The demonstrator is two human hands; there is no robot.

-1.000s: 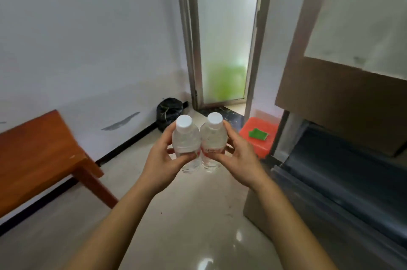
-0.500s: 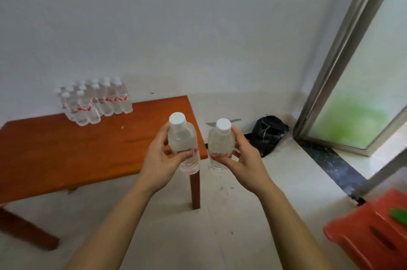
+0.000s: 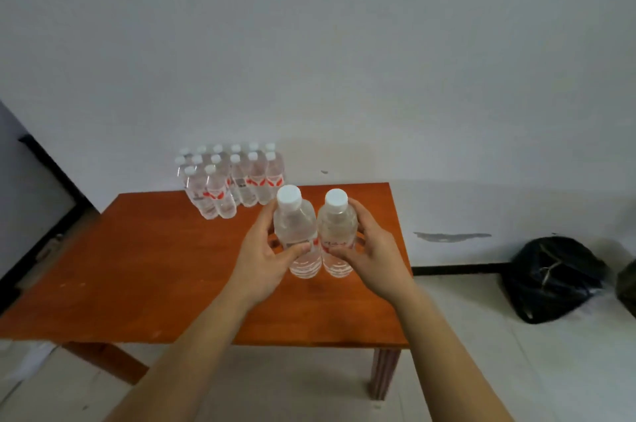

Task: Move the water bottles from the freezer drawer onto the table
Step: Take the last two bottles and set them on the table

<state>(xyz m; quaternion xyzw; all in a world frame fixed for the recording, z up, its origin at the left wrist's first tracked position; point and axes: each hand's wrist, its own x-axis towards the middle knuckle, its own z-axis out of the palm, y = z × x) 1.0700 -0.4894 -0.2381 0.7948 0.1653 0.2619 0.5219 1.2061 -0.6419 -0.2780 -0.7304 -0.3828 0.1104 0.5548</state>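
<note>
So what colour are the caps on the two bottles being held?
White, on both the left bottle's cap and the right bottle's cap; the head view shows them clearly.

A plain pale wall (image 3: 309, 43) fills the far side of the room, lit evenly and softly, with a small dark speck and a faint stain low down near its middle. Further right, low on the wall, runs a grey scuffed streak (image 3: 451, 235), and below it a black skirting strip (image 3: 457, 269) meets the floor. The floor (image 3: 516, 370) is pale and glossy. An orange-brown wooden table (image 3: 155, 284) stands against the wall, one ribbed leg (image 3: 383, 373) showing at its near right corner. At the far left a dark-framed panel (image 3: 38, 201) leans in at an angle. On the floor at right lies a tied black plastic bag (image 3: 550, 277).
</note>
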